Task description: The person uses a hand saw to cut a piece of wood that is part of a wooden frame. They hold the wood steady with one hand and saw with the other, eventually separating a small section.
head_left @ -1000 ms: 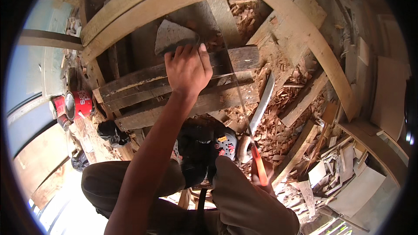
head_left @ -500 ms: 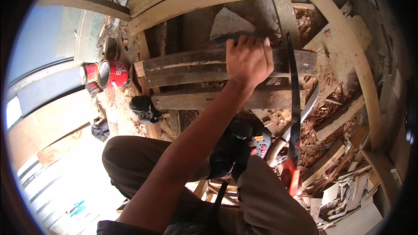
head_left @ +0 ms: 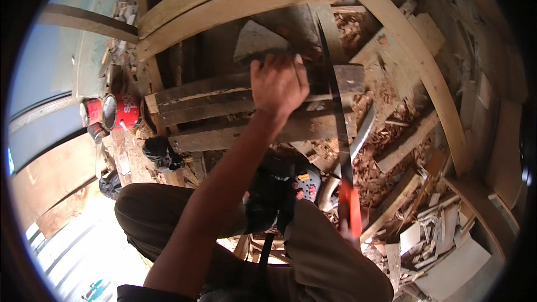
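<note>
Raised since a moment ago, the saw [head_left: 338,117] now stands nearly upright just right of the left hand [head_left: 278,85], its long axis running away from the person. Nearest, the right hand [head_left: 351,235] is wrapped around the orange handle. Farther out, the left hand presses down, closed over the dark plank [head_left: 224,98], beside the blade.

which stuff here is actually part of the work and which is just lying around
In use:
left hand pressing down the dark plank
long saw blade with orange handle

Lying about:
red tins
wood shavings
pale curved boards
</note>
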`<control>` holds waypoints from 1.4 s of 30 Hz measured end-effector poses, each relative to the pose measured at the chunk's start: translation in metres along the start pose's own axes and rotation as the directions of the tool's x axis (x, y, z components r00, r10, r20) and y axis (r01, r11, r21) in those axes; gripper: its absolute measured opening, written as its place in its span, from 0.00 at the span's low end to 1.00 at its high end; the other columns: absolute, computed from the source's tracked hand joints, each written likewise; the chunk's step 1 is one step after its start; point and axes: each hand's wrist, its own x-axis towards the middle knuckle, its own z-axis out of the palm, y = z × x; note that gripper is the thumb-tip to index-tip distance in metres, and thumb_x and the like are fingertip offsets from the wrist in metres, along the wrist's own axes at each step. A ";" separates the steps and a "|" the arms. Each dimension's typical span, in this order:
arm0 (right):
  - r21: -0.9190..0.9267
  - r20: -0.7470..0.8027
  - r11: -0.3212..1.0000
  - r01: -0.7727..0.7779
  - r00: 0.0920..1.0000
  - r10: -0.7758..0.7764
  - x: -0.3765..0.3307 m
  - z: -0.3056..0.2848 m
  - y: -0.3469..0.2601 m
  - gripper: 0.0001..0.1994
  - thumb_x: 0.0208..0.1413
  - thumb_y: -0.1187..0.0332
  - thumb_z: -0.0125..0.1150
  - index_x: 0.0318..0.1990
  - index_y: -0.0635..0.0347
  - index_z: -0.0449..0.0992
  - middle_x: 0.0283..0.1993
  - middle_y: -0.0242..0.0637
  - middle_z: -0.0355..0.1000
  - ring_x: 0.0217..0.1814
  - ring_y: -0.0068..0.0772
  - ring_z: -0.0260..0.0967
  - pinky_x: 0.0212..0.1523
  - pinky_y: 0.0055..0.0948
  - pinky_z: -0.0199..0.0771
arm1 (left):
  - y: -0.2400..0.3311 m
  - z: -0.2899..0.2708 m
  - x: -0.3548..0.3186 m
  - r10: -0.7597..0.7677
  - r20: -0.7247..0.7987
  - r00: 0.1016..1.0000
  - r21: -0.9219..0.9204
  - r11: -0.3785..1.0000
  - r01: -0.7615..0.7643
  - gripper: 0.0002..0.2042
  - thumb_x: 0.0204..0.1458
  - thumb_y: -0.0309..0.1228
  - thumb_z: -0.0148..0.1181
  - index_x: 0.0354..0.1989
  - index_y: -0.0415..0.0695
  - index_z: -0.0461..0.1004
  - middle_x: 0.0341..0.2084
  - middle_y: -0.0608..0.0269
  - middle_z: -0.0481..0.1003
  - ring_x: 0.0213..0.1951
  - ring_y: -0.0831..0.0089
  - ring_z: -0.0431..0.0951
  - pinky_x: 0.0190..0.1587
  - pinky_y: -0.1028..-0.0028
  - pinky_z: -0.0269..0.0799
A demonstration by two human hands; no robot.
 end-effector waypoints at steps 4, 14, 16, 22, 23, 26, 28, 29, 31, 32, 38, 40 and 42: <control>0.275 0.075 0.930 0.246 0.958 -0.275 0.080 0.021 -0.071 0.04 0.49 0.75 0.60 0.24 0.60 0.73 0.18 0.35 0.67 0.16 0.31 0.66 0.18 0.29 0.63 | -0.019 -0.004 -0.009 -0.033 -0.042 0.999 0.038 0.999 0.035 0.15 0.62 0.33 0.49 0.28 0.43 0.80 0.28 0.56 0.81 0.36 0.59 0.79 0.43 0.58 0.67; 0.177 -0.040 0.984 0.020 0.999 -0.014 -0.022 -0.015 0.007 0.14 0.63 0.75 0.58 0.55 0.66 0.76 0.43 0.47 0.77 0.38 0.32 0.75 0.38 0.32 0.75 | -0.002 0.001 -0.001 -0.009 0.019 1.000 -0.004 1.000 0.009 0.16 0.62 0.34 0.48 0.25 0.43 0.79 0.26 0.55 0.79 0.35 0.58 0.79 0.41 0.59 0.67; -0.038 0.037 0.897 0.440 0.898 -0.438 0.049 0.020 -0.003 0.11 0.56 0.77 0.60 0.46 0.66 0.79 0.38 0.45 0.75 0.34 0.39 0.71 0.36 0.37 0.70 | -0.020 -0.005 -0.006 -0.064 0.007 0.998 0.052 0.997 0.064 0.16 0.62 0.34 0.48 0.26 0.43 0.79 0.28 0.55 0.79 0.36 0.58 0.79 0.42 0.59 0.67; 0.072 0.040 0.950 0.303 0.951 -0.306 0.000 -0.006 -0.004 0.07 0.49 0.78 0.59 0.37 0.65 0.78 0.30 0.40 0.71 0.29 0.36 0.67 0.31 0.36 0.66 | -0.004 0.000 0.001 -0.004 -0.011 1.000 0.024 1.000 0.005 0.14 0.61 0.33 0.49 0.28 0.44 0.80 0.29 0.57 0.80 0.35 0.60 0.79 0.42 0.58 0.66; 0.071 0.048 0.960 0.270 0.961 -0.273 -0.009 -0.011 0.001 0.06 0.48 0.78 0.59 0.35 0.65 0.78 0.28 0.39 0.70 0.27 0.34 0.66 0.29 0.35 0.66 | -0.005 0.004 -0.005 0.009 -0.045 0.999 0.028 1.000 -0.008 0.14 0.59 0.33 0.50 0.25 0.45 0.79 0.26 0.59 0.79 0.34 0.62 0.78 0.40 0.59 0.66; 0.129 0.059 0.967 0.221 0.971 -0.230 0.015 -0.014 -0.020 0.03 0.46 0.78 0.58 0.30 0.63 0.76 0.22 0.35 0.68 0.21 0.29 0.64 0.24 0.31 0.65 | -0.009 0.012 0.004 0.065 -0.158 0.985 0.014 0.998 -0.064 0.14 0.58 0.33 0.52 0.21 0.46 0.79 0.22 0.61 0.78 0.31 0.63 0.78 0.37 0.60 0.65; 0.230 0.127 0.934 0.272 0.944 -0.306 0.064 0.005 -0.050 0.02 0.45 0.78 0.57 0.27 0.62 0.75 0.18 0.32 0.66 0.17 0.25 0.63 0.21 0.29 0.65 | -0.024 0.005 -0.012 0.021 -0.181 0.983 0.082 0.997 -0.006 0.14 0.58 0.33 0.53 0.20 0.47 0.78 0.21 0.61 0.78 0.29 0.63 0.77 0.36 0.61 0.64; 0.171 0.057 0.903 0.395 0.911 -0.409 0.075 0.016 -0.054 0.02 0.43 0.78 0.58 0.25 0.62 0.74 0.18 0.33 0.66 0.17 0.27 0.64 0.20 0.29 0.65 | -0.021 0.005 -0.009 0.034 -0.184 0.982 0.070 0.997 -0.022 0.14 0.58 0.33 0.53 0.20 0.47 0.78 0.21 0.61 0.78 0.30 0.63 0.77 0.36 0.61 0.64; 0.163 0.032 0.891 0.423 0.901 -0.433 0.078 0.020 -0.056 0.03 0.43 0.78 0.60 0.24 0.60 0.73 0.18 0.35 0.67 0.16 0.31 0.66 0.19 0.30 0.66 | -0.020 0.005 -0.007 0.048 -0.172 0.984 0.070 0.997 -0.037 0.14 0.58 0.33 0.53 0.20 0.47 0.78 0.21 0.61 0.78 0.30 0.63 0.77 0.37 0.61 0.65; 0.224 0.082 0.916 0.331 0.931 -0.357 0.069 0.014 -0.053 0.03 0.44 0.77 0.61 0.24 0.59 0.74 0.18 0.36 0.67 0.16 0.33 0.67 0.19 0.31 0.67 | -0.019 0.002 -0.008 0.021 -0.133 0.991 0.079 0.997 -0.010 0.14 0.59 0.33 0.51 0.23 0.46 0.79 0.24 0.59 0.79 0.32 0.62 0.78 0.39 0.60 0.65; -0.056 0.011 0.965 0.256 0.967 -0.256 -0.028 -0.019 0.038 0.05 0.44 0.76 0.59 0.30 0.58 0.79 0.21 0.38 0.73 0.17 0.35 0.70 0.22 0.33 0.72 | 0.000 0.001 0.003 -0.037 0.031 0.999 0.049 0.998 0.035 0.15 0.62 0.33 0.47 0.29 0.44 0.80 0.30 0.56 0.81 0.38 0.59 0.80 0.44 0.58 0.67; 0.060 0.040 0.954 0.294 0.954 -0.297 0.021 -0.005 0.000 0.02 0.43 0.76 0.60 0.27 0.59 0.77 0.20 0.35 0.70 0.17 0.31 0.68 0.21 0.30 0.69 | -0.007 0.000 -0.005 -0.058 0.015 0.998 0.055 0.997 0.057 0.15 0.62 0.33 0.47 0.29 0.44 0.80 0.29 0.56 0.80 0.37 0.58 0.80 0.46 0.58 0.67; 0.222 0.066 0.913 0.341 0.929 -0.363 0.077 0.014 -0.043 0.01 0.42 0.76 0.61 0.24 0.60 0.75 0.18 0.32 0.66 0.17 0.26 0.66 0.20 0.27 0.67 | -0.014 -0.004 -0.006 -0.094 0.029 0.995 0.069 0.993 0.092 0.16 0.63 0.34 0.46 0.30 0.44 0.80 0.29 0.55 0.80 0.37 0.57 0.80 0.47 0.56 0.67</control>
